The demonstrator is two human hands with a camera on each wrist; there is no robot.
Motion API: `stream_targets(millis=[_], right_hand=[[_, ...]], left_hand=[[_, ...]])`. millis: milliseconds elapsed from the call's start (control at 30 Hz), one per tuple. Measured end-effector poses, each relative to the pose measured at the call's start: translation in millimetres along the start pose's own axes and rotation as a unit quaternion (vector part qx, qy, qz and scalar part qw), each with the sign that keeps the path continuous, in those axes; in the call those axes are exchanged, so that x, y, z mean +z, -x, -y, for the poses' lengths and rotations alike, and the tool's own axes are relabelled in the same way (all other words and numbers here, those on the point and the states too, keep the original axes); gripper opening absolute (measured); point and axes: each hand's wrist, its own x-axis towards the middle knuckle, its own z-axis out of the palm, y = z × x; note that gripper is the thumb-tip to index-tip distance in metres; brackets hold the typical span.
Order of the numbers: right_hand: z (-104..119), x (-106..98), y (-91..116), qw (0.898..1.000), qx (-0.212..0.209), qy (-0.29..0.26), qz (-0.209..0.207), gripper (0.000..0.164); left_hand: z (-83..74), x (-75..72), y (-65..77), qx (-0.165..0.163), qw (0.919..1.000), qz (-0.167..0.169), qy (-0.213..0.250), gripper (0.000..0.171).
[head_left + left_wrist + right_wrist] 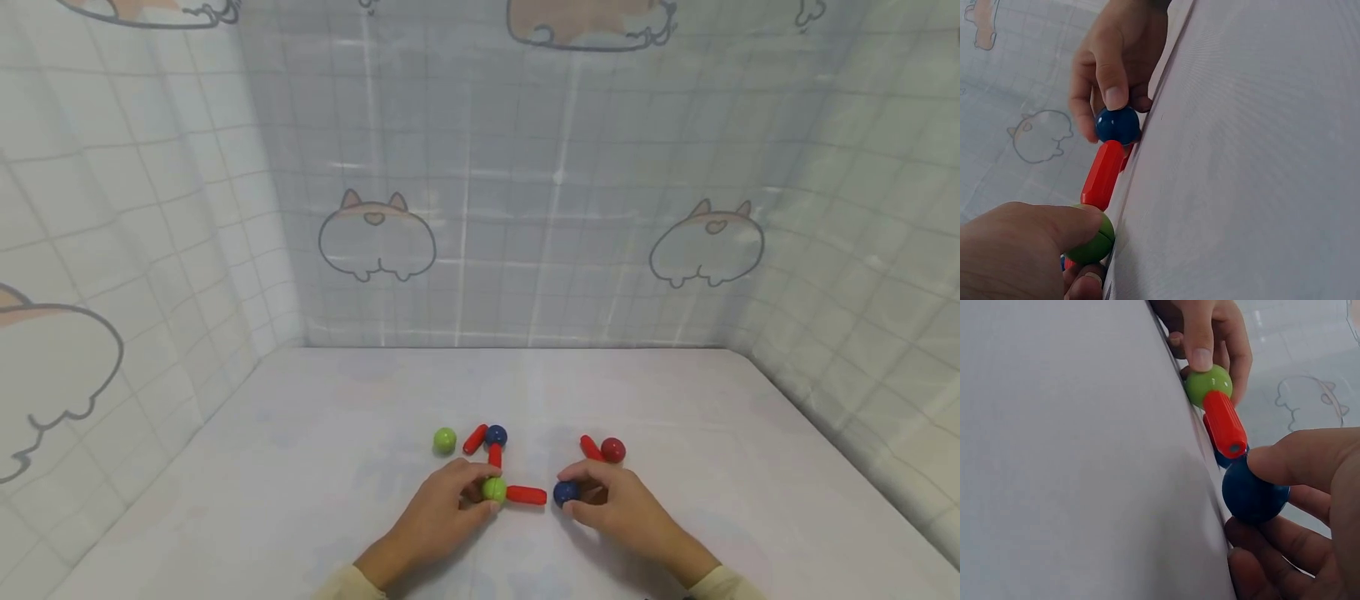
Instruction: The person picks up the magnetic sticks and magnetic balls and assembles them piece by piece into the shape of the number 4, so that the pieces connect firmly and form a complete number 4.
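Note:
My left hand point(442, 508) pinches a green ball point(494, 490) between thumb and fingers. From that ball one red rod point(527, 496) points right, its free end showing a small grey tip in the right wrist view. A second red rod point(495, 457) runs from the green ball away to a blue ball point(496, 435), where another red rod point(476, 439) slants off to the left. My right hand point(618, 504) holds a separate blue ball point(566, 493) by thumb and fingertips, with a small gap between it and the rod's free end in the head view.
Left of the joined pieces lies a loose green ball point(445, 440). Beyond my right hand are a red ball point(613, 450) and a red rod point(591, 447), partly hidden by the fingers. The white table point(300, 467) is enclosed by curtains with a grid and dog print point(495, 208).

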Motion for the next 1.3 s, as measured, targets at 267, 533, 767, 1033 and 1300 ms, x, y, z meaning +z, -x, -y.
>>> stream_targets(millis=[267,533,767,1033,1300], right_hand=[[1.3,1.9,-0.5,0.999,-0.023,0.019,0.015,0.033],[4.5,5.2,-0.3,0.999,-0.024,0.028,0.025,0.034],[2.2,6.0,0.4,0.999,-0.019,0.045,0.014,0.034],[-1.5,5.9,-2.3,0.998,-0.021,0.066,-0.010,0.034],[-0.3,3.3,-3.1,0.998,-0.019,0.068,-0.007,0.037]], left_hand=[[0.3,-0.1,-0.3,-0.001,1.0000,-0.002,0.000,0.042],[0.8,-0.5,0.6,-0.006,1.0000,-0.001,0.005,0.041],[-0.7,-0.7,0.7,0.002,1.0000,0.002,0.001,0.040],[-1.9,-3.2,1.7,0.012,0.9999,-0.001,0.001,0.039],[-1.0,-0.5,1.9,0.014,0.9999,-0.007,-0.003,0.039]])
